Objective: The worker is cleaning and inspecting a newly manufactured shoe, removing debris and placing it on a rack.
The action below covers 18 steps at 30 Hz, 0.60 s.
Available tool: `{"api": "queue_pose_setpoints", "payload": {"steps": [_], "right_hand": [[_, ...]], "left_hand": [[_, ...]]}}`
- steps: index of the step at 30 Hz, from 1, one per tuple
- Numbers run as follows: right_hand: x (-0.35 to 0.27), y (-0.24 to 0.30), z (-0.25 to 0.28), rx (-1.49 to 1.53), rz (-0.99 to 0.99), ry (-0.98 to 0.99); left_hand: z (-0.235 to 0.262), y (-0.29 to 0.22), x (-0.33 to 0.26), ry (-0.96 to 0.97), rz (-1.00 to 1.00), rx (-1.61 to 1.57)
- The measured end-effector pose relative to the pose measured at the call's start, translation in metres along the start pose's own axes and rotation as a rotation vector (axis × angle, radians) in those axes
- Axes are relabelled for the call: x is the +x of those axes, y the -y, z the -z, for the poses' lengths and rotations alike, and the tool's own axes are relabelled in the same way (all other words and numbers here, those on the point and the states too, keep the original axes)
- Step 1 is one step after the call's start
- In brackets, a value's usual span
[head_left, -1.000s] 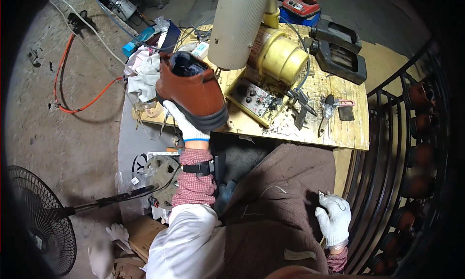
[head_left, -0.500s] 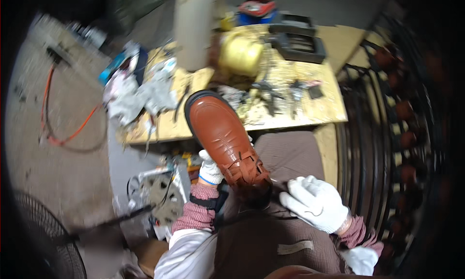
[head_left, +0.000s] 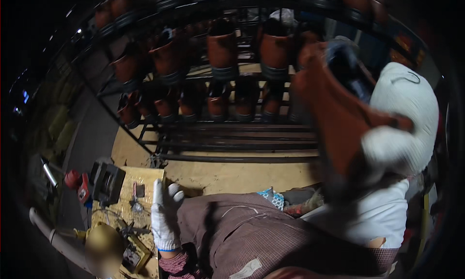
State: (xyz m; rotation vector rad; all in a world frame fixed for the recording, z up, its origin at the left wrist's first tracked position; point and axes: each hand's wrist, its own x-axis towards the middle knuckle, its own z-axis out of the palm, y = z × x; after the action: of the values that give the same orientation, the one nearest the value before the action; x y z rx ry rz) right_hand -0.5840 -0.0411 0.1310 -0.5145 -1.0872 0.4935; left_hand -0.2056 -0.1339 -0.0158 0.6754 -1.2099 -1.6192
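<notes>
At the right, close to the camera, hangs a reddish-brown leather boot (head_left: 329, 114), tilted, its dark opening showing; its lower part is blurred. My right hand (head_left: 407, 119), in a white knitted glove, is closed on the boot's upper edge. My left hand (head_left: 163, 218), gloved in white too, is beside the table's edge with its fingers pointing up and apart. It holds nothing that I can see.
A black metal rack (head_left: 237, 158) stands ahead, with several brown boots (head_left: 222, 48) in rows on its bars. On the lower-left table (head_left: 150, 175) lie a dark grey holder (head_left: 107, 182), tools and a blurred yellow roll (head_left: 104, 247).
My view has swung right from the table to the rack. Earlier my left hand held a brown boot; now my right hand grips one, raised at the right, and my left is free.
</notes>
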Motion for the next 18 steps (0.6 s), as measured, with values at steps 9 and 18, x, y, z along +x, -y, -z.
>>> {"api": "queue_pose_setpoints", "payload": {"steps": [9, 18], "right_hand": [[0.007, -0.032, -0.232, 0.772, 1.084, 1.33], [0.05, 0.094, -0.303, 0.971, 0.57, 0.463]], "left_hand": [[-0.024, -0.062, 0.01, -0.016, -0.102, 0.254], [-0.054, -0.106, 0.008, -0.068, -0.098, 0.524]]}}
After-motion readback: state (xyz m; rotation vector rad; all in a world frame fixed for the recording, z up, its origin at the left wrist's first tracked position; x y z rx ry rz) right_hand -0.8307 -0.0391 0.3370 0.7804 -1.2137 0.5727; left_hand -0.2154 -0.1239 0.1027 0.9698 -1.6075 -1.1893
